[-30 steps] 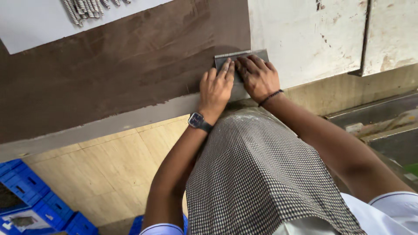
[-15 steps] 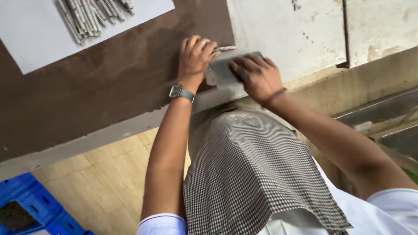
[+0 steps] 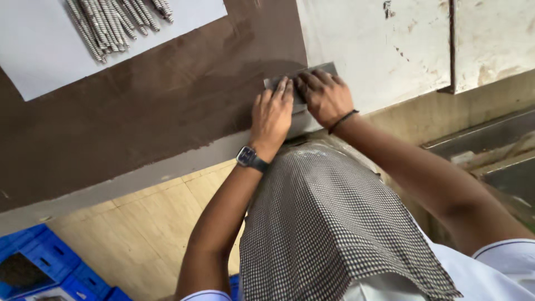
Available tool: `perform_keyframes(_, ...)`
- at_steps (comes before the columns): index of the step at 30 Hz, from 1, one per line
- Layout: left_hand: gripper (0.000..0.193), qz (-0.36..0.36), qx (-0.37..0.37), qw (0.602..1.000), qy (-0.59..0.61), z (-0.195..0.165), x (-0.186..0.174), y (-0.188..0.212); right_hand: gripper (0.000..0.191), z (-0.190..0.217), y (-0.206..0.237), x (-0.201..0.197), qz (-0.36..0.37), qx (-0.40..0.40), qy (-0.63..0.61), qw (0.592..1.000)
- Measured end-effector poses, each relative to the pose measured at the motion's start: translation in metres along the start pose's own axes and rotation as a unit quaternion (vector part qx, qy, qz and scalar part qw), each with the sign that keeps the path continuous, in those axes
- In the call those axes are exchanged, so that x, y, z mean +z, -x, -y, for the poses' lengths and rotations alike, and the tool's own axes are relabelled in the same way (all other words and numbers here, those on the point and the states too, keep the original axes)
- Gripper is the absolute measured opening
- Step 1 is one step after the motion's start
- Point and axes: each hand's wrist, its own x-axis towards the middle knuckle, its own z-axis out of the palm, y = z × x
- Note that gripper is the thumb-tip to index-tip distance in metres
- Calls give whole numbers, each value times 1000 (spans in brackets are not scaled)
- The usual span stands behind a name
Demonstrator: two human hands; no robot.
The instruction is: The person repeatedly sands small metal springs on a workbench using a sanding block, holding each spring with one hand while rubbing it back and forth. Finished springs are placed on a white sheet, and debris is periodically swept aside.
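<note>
**Both hands pressed on a grey block at the table's near edge**

The flat grey block (image 3: 304,83) lies near the table's front edge, straddling the line where the brown work surface (image 3: 139,117) meets the pale chipped panel (image 3: 373,50). The left hand (image 3: 271,114), fingers flat and spread, presses on the block's left part; the right hand (image 3: 326,97) grips it from the right with curled fingers. Most of the block is hidden under the 2 hands; only its top edge and corners show.

To the left, bare brown surface runs open toward the white sheet (image 3: 50,53) carrying a row of striped grey sticks (image 3: 114,22), cut off by the top border. A wristwatch (image 3: 251,159) sits on the left wrist. A checked cloth (image 3: 329,223) covers the lower middle. Blue crates (image 3: 39,267) are cut off at the bottom left.
</note>
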Motion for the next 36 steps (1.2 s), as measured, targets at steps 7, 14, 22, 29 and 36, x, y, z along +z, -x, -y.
perform_keyframes(7,41,-8,2,1000,-14,21,3,-4,38,8,-15,-3,-17,10,4,1000)
perform_keyframes(14,43,-45,15,999,12,33,-7,-11,37,5,-27,-7,-39,13,4,999)
perform_keyframes(22,54,-104,58,991,60,67,-16,-42,37,4,-30,-20,-59,9,16,998)
perform_keyframes(29,22,-92,96,986,97,67,-13,-61,34,10,7,-57,-120,-4,-43,992)
perform_keyframes(36,38,-84,85,992,44,38,-6,-25,32,-58,79,-59,-127,232,-119,957)
